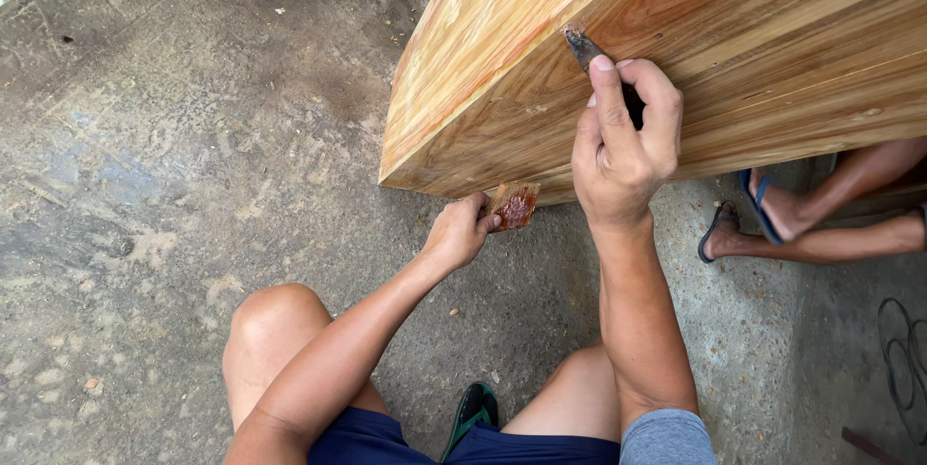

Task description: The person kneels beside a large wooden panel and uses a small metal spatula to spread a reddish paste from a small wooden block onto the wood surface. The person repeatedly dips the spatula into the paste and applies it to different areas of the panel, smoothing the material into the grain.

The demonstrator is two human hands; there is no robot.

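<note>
**Filling a mark in a wooden slab, one spot under the blade**

Nearest me I see my own bent knees, blue shorts and a green sandal [470, 414] on the floor. My left hand [462, 231] is closed on a small wood scrap [514, 204] smeared with reddish-brown paste, held just under the lower edge of the slab. My right hand [618, 141] is wrapped tight round a narrow putty blade [581, 47], forefinger pressing along it, with the tip touching the face of the big varnish-coloured wooden slab [772, 50].

I judge the filling to be under way: the paste sits at one small dark spot beneath the blade tip, and the rest of the visible face looks clean, so I cannot tell how many spots remain.

The floor [174, 156] is rough, stained grey concrete. Farther right, another person's feet in blue sandals [763, 214] rest beneath the slab, near a dark looped cable [903, 354].
</note>
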